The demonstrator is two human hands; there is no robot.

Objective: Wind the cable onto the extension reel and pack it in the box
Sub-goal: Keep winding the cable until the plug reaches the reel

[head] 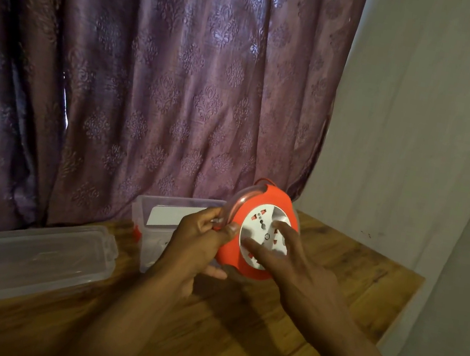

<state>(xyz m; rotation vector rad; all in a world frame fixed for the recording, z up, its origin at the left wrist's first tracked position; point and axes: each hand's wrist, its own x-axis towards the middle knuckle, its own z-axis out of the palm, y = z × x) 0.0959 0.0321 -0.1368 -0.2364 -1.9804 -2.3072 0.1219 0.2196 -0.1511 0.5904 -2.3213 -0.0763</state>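
Observation:
The orange extension reel [267, 201] with a white socket face is held upright above the wooden table. My left hand [202, 240] grips its clear handle at the reel's left edge. My right hand [286, 256] lies on the white socket face, with two fingers spread and pressed against it. A short loop of orange cable [265, 181] shows at the top of the reel; the rest of the cable is hidden. The clear plastic box [160, 212] stands open just behind my left hand, with a white card inside.
The box's clear lid [27, 255] lies flat on the table [334, 279] to the left. A purple patterned curtain [152, 72] hangs behind the table. A pale wall [417, 145] runs close along the table's right edge.

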